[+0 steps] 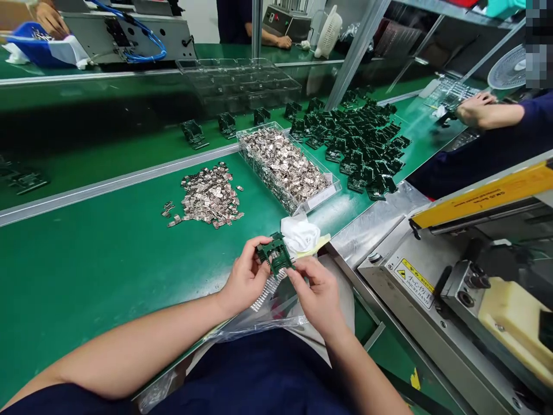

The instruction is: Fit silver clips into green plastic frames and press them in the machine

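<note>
A dark green plastic housing [279, 253] is held up over the bench's front edge. My left hand [246, 276] grips its left side, thumb in front and fingers behind. The fingertips of my right hand [317, 294] are pinched at its lower right corner; whether a small part sits between them is too fine to tell. Below the housing shows a strip of clear, ridged plastic [265, 293]. Just behind the hands lies a crumpled white cloth [300, 233]. Farther off are a loose pile of small silvery metal pieces [211, 196] and a clear plastic box [319, 199] full of such pieces.
Many green housings [367, 138] are heaped at the back right, with several more along the belt [108, 138]. A steel machine [401, 282] with a yellow bar stands at my right. A co-worker's hands [477, 109] work beyond it; another person's arm [276, 40] rests behind.
</note>
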`<act>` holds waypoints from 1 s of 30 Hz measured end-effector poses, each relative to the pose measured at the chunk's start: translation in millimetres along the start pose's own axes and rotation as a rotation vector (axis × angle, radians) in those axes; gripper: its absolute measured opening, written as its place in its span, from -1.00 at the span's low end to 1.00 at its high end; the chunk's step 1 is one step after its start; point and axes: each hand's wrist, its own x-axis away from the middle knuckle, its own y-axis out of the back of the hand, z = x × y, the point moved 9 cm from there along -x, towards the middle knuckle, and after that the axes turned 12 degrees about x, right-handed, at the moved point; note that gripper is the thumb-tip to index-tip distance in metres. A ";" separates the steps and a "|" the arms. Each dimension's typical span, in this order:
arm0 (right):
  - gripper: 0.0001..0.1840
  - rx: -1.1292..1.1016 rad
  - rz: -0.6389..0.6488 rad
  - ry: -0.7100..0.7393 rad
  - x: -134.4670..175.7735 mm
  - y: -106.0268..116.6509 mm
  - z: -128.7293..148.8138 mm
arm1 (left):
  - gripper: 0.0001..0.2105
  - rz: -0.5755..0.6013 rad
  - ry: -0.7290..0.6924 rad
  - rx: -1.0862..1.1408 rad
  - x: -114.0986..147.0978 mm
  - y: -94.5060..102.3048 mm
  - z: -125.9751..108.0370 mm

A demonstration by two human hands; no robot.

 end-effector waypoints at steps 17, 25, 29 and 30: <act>-0.79 0.125 -0.083 -0.036 -11.9 -16.4 0.4 | -0.66 0.074 -0.035 -0.122 2.1 -6.4 -10.7; -0.72 -0.185 -0.101 -0.211 -6.2 -16.6 -23.5 | -0.66 0.146 -0.035 -0.089 4.7 -11.0 -7.7; -0.63 -0.337 -0.083 -0.330 -3.4 -15.5 -38.2 | -0.67 0.192 -0.032 -0.080 6.7 -17.3 -6.2; -0.61 -0.355 -0.084 -0.347 -2.3 -15.5 -40.4 | -0.68 0.200 -0.033 -0.088 7.1 -18.7 -6.0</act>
